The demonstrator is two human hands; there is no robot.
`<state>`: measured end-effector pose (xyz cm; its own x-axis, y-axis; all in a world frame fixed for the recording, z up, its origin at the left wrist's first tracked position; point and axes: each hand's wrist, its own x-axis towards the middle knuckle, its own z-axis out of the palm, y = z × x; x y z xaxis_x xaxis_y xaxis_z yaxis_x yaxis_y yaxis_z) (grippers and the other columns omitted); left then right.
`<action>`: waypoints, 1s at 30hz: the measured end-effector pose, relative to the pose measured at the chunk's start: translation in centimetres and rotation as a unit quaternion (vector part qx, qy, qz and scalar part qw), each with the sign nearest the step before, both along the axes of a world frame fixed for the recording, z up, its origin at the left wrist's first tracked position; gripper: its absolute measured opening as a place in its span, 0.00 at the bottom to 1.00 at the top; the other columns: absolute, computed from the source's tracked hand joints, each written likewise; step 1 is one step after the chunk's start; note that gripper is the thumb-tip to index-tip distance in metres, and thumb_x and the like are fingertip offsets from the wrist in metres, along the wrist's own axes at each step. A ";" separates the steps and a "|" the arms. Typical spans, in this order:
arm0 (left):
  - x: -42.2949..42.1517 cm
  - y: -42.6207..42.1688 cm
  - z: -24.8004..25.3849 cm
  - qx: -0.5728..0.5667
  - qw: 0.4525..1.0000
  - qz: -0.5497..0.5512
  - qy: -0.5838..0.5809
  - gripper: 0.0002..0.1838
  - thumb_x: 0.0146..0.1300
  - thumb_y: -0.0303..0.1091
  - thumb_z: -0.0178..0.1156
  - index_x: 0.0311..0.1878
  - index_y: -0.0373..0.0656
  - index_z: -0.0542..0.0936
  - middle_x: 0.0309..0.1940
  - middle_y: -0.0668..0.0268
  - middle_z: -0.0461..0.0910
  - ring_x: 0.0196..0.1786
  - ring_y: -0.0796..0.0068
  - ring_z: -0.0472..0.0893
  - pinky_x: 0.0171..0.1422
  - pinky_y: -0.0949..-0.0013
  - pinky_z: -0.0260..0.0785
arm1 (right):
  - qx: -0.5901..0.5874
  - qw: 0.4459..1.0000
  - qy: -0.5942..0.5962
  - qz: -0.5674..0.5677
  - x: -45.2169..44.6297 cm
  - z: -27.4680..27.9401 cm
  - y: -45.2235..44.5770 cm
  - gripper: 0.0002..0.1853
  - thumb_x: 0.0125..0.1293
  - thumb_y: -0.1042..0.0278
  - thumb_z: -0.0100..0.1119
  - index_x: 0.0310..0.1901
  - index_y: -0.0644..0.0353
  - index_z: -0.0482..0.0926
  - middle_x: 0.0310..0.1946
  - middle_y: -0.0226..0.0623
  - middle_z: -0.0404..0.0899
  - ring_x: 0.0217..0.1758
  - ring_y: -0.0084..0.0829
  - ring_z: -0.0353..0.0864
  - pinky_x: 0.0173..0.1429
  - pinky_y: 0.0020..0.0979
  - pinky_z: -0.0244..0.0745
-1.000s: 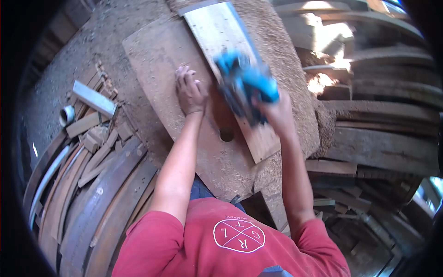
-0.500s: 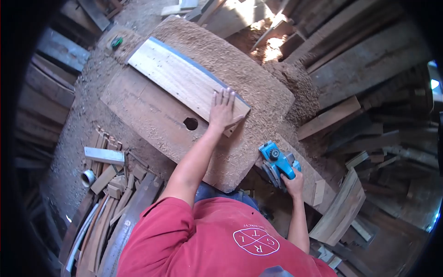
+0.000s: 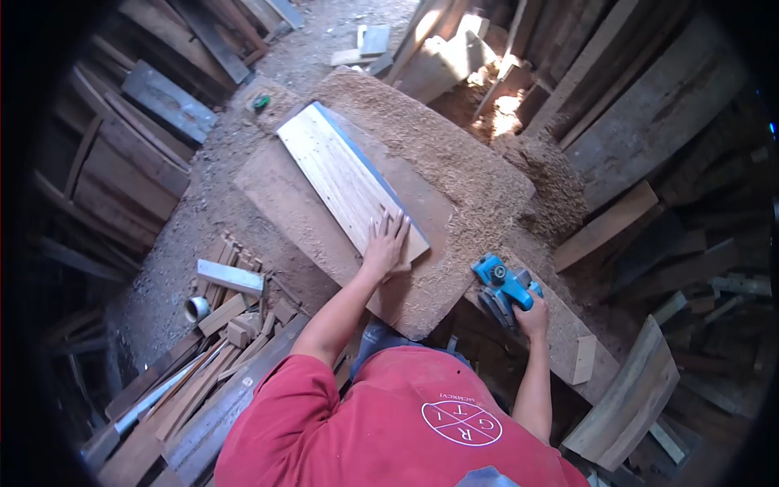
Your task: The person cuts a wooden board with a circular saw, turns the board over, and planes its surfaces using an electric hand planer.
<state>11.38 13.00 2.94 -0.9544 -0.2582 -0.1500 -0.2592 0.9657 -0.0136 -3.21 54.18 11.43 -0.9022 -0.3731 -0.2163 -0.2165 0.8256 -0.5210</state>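
Note:
A pale wooden board [image 3: 337, 174] with a bluish far edge lies at a slant on the shaving-strewn work table [image 3: 276, 191]. Spread over the board's near end is my left hand [image 3: 387, 243], its fingers apart and the palm down. Off to the right, my right hand [image 3: 531, 316] is wrapped round the rear handle of a blue power planer [image 3: 505, 286]. The planer is apart from the board, by the right side of the table's near end. Its underside cannot be seen.
Wood shavings [image 3: 544, 183] are heaped at the table's right. Scrap pieces and a roll of tape [image 3: 195, 308] lie at the left. A green object [image 3: 260, 102] is beyond the table's far left corner. Planks [image 3: 625, 390] stand and lean on the right.
Since a second ago, the planer has left the board and moved right with my right hand. My left hand has gone from the table onto the board, which has since turned slightly and uncovered less table hole.

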 end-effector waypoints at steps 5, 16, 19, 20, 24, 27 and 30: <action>14.0 0.6 4.3 0.076 0.992 0.087 -0.042 0.63 0.54 0.57 0.78 0.88 0.45 0.56 0.90 0.50 0.48 0.89 0.36 0.51 0.90 0.34 0.49 | -0.024 1.000 0.011 0.012 -0.5 -0.3 0.0 0.18 0.54 0.60 0.76 0.44 0.61 0.88 0.39 0.59 0.88 0.46 0.62 0.89 0.50 0.54 0.83; 21.3 -0.7 -2.3 0.506 0.581 0.607 0.195 0.31 0.71 0.54 0.71 0.62 0.33 0.83 0.46 0.56 0.92 0.42 0.62 0.90 0.55 0.54 0.83 | -0.049 0.998 0.016 0.033 -1.2 -0.8 0.1 0.18 0.56 0.57 0.74 0.46 0.56 0.89 0.40 0.58 0.89 0.47 0.63 0.89 0.53 0.58 0.83; 17.1 1.2 8.6 0.681 0.426 0.510 0.309 0.23 0.77 0.50 0.65 0.61 0.40 0.85 0.44 0.63 0.91 0.38 0.70 0.88 0.46 0.63 0.82 | -0.050 0.998 0.020 0.025 -0.6 -0.6 0.3 0.19 0.54 0.59 0.76 0.46 0.60 0.89 0.40 0.58 0.89 0.47 0.62 0.89 0.52 0.56 0.83; 15.7 1.0 12.5 0.696 0.397 0.492 0.341 0.22 0.77 0.49 0.64 0.60 0.41 0.86 0.43 0.64 0.91 0.38 0.71 0.88 0.44 0.64 0.82 | -0.038 0.999 0.017 0.025 -0.7 -0.6 0.2 0.20 0.54 0.58 0.76 0.48 0.59 0.89 0.41 0.58 0.89 0.48 0.61 0.89 0.53 0.56 0.84; 14.0 -1.5 24.6 0.713 0.348 0.452 0.409 0.23 0.70 0.51 0.69 0.55 0.43 0.83 0.33 0.70 0.85 0.31 0.76 0.83 0.39 0.65 0.80 | -0.045 0.999 0.012 0.026 -0.8 -0.9 0.2 0.22 0.54 0.56 0.76 0.49 0.57 0.89 0.42 0.57 0.89 0.49 0.61 0.89 0.54 0.56 0.84; 13.4 -2.7 29.1 0.690 0.320 0.447 0.471 0.20 0.67 0.53 0.70 0.48 0.47 0.84 0.30 0.73 0.85 0.29 0.77 0.83 0.44 0.67 0.82 | -0.032 0.999 0.020 0.024 -0.6 -0.7 0.2 0.21 0.55 0.56 0.76 0.48 0.56 0.89 0.42 0.57 0.90 0.49 0.62 0.89 0.54 0.56 0.84; 12.9 -4.2 30.2 0.701 0.304 0.437 0.474 0.20 0.67 0.54 0.72 0.45 0.46 0.84 0.29 0.72 0.85 0.29 0.75 0.85 0.49 0.66 0.84 | -0.040 0.999 0.025 0.017 -0.5 -1.1 0.2 0.20 0.55 0.56 0.75 0.47 0.57 0.89 0.41 0.56 0.90 0.49 0.62 0.89 0.54 0.57 0.84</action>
